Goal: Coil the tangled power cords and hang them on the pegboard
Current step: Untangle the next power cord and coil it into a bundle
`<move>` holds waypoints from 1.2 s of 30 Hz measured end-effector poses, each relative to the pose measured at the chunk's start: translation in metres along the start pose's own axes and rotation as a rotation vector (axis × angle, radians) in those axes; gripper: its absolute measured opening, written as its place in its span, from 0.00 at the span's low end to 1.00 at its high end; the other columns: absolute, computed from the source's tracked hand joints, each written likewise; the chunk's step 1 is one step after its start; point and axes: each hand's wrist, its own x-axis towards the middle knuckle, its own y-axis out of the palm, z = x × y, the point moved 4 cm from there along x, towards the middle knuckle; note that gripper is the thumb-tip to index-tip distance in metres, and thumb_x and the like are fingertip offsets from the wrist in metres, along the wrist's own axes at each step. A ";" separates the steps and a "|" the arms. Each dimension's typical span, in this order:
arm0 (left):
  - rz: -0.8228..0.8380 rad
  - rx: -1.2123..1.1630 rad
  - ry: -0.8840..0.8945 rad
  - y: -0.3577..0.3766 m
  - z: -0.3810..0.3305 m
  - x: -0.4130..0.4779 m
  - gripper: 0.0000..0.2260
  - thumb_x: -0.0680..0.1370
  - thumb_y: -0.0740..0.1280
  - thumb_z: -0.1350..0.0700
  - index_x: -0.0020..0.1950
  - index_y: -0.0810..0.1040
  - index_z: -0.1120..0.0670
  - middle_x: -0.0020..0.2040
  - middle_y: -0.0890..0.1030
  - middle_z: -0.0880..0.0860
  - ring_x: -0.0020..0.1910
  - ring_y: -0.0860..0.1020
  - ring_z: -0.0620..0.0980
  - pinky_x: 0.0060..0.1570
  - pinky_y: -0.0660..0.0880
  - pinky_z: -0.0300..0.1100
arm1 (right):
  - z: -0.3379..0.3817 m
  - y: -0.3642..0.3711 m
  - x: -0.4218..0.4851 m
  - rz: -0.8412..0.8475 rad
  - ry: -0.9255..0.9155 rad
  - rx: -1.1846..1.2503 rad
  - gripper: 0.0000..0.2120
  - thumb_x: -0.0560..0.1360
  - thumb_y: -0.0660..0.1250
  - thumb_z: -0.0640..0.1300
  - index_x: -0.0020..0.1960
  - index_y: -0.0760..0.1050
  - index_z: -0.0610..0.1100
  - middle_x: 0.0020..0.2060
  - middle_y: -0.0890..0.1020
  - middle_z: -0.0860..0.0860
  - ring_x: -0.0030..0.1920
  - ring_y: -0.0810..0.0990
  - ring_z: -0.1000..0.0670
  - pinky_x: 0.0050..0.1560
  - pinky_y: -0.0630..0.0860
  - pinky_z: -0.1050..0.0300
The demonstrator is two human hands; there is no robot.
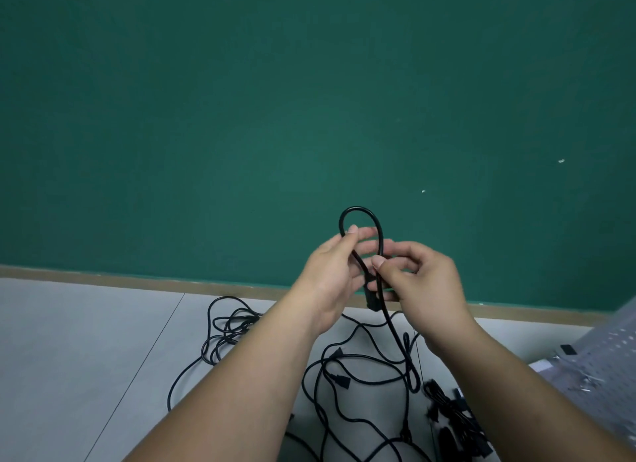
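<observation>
Barely begun: left hand [330, 272] and right hand [425, 279] pinch one cord [361, 209] into a first loop. Below them the tangle [361, 375] lies uncoiled.

wall [241, 100]: plain dark green | skirting [103, 278]: tan strip | floor [69, 341]: pale grey tiles, thin seams

Cords [361, 368]: black, smooth, slightly glossy sheath. Floor [86, 341]: pale grey tile, matt. Wall [309, 100]: green, matt. Pegboard [616, 351], right edge: perforated, grey, metallic-looking.
</observation>
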 end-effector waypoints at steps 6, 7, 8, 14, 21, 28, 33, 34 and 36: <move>0.075 0.216 -0.065 0.003 0.010 -0.003 0.14 0.90 0.57 0.52 0.67 0.78 0.58 0.58 0.87 0.58 0.57 0.87 0.59 0.63 0.82 0.52 | -0.002 -0.014 0.002 -0.179 -0.132 -0.293 0.06 0.77 0.77 0.46 0.49 0.85 0.57 0.38 0.87 0.57 0.41 0.85 0.55 0.46 0.83 0.54; 0.101 0.245 -0.069 0.004 0.012 -0.004 0.16 0.90 0.57 0.51 0.67 0.78 0.60 0.59 0.87 0.60 0.57 0.86 0.59 0.64 0.82 0.52 | -0.001 -0.016 0.002 -0.181 -0.138 -0.315 0.04 0.77 0.77 0.47 0.48 0.86 0.57 0.37 0.86 0.55 0.40 0.84 0.55 0.44 0.82 0.55; 0.125 0.286 -0.060 0.006 0.014 -0.004 0.17 0.90 0.56 0.51 0.65 0.78 0.62 0.57 0.87 0.61 0.56 0.86 0.59 0.63 0.82 0.51 | 0.000 -0.017 0.003 -0.177 -0.143 -0.348 0.03 0.77 0.77 0.49 0.47 0.86 0.57 0.37 0.85 0.53 0.38 0.82 0.54 0.41 0.80 0.57; 0.203 0.411 -0.021 0.011 0.010 -0.008 0.19 0.90 0.52 0.50 0.62 0.78 0.61 0.41 0.83 0.58 0.42 0.84 0.56 0.51 0.83 0.45 | 0.009 -0.017 0.009 -0.135 -0.237 -0.383 0.03 0.80 0.74 0.47 0.52 0.84 0.55 0.43 0.82 0.56 0.37 0.78 0.56 0.40 0.72 0.67; 0.316 0.490 -0.156 0.018 0.027 -0.012 0.18 0.90 0.53 0.49 0.60 0.78 0.59 0.31 0.69 0.50 0.28 0.68 0.49 0.38 0.78 0.48 | 0.025 -0.027 0.017 -0.005 -0.190 -0.176 0.10 0.85 0.67 0.42 0.54 0.86 0.52 0.40 0.80 0.49 0.30 0.72 0.60 0.30 0.73 0.67; 0.391 0.594 -0.202 0.011 0.023 -0.012 0.18 0.90 0.56 0.50 0.57 0.80 0.59 0.33 0.66 0.48 0.30 0.65 0.47 0.34 0.78 0.46 | 0.029 -0.040 0.029 0.088 -0.420 -0.772 0.10 0.86 0.65 0.43 0.53 0.83 0.53 0.40 0.81 0.59 0.36 0.74 0.58 0.36 0.64 0.69; 0.354 0.499 -0.243 0.018 0.025 -0.017 0.19 0.88 0.56 0.43 0.49 0.76 0.55 0.32 0.63 0.47 0.29 0.59 0.46 0.29 0.61 0.39 | 0.021 -0.048 0.035 0.112 -0.389 -0.617 0.10 0.85 0.67 0.42 0.52 0.84 0.55 0.36 0.79 0.61 0.32 0.72 0.55 0.34 0.65 0.67; 0.342 0.466 -0.243 0.020 0.025 -0.017 0.19 0.88 0.56 0.42 0.48 0.74 0.54 0.32 0.62 0.47 0.29 0.57 0.46 0.28 0.59 0.39 | 0.020 -0.048 0.035 0.107 -0.352 -0.524 0.10 0.85 0.67 0.42 0.52 0.84 0.55 0.35 0.79 0.61 0.31 0.71 0.55 0.34 0.66 0.66; 0.306 0.364 -0.233 0.021 0.023 -0.016 0.17 0.88 0.57 0.43 0.46 0.70 0.51 0.32 0.62 0.47 0.29 0.56 0.46 0.27 0.57 0.38 | 0.019 -0.047 0.034 0.092 -0.286 -0.353 0.11 0.85 0.66 0.43 0.56 0.84 0.56 0.39 0.83 0.58 0.33 0.76 0.55 0.35 0.73 0.62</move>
